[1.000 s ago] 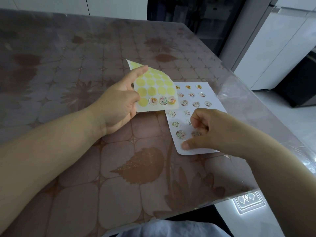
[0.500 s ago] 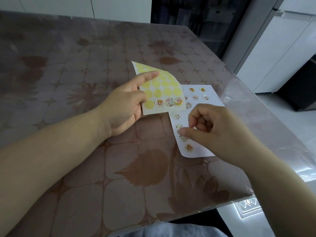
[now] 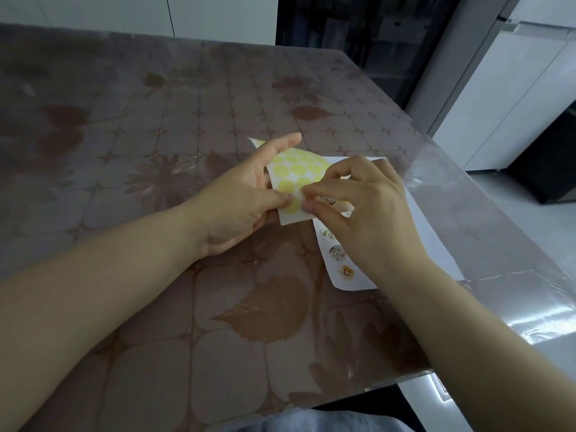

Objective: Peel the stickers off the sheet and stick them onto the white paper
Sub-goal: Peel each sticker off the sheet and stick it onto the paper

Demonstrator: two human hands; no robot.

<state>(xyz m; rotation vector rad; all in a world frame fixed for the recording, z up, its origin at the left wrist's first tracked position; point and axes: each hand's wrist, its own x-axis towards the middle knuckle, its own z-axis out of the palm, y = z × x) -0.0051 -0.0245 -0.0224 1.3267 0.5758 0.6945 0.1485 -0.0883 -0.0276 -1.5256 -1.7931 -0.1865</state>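
My left hand [image 3: 246,198] holds the sticker sheet [image 3: 296,169] by its left edge, thumb on top near the bottom row. Most of its round spots are bare yellow. My right hand [image 3: 361,207] is over the sheet's lower right part, thumb and forefinger pinching at a round sticker [image 3: 328,200] in the bottom row. The white paper [image 3: 436,244] lies flat on the table under and behind my right hand. Several round stickers sit on it, three of them showing near its front left corner [image 3: 338,252]. My right hand hides the rest.
The table [image 3: 156,151] has a brown floral cloth under clear plastic; its right edge [image 3: 498,275] runs close beside the white paper. White cabinets [image 3: 514,88] and a dark doorway stand beyond the table. A pale cloth [image 3: 311,424] lies at the near edge.
My right hand left the white paper and moved up and left onto the sticker sheet, where it now pinches a sticker. My left hand kept hold of the sheet.
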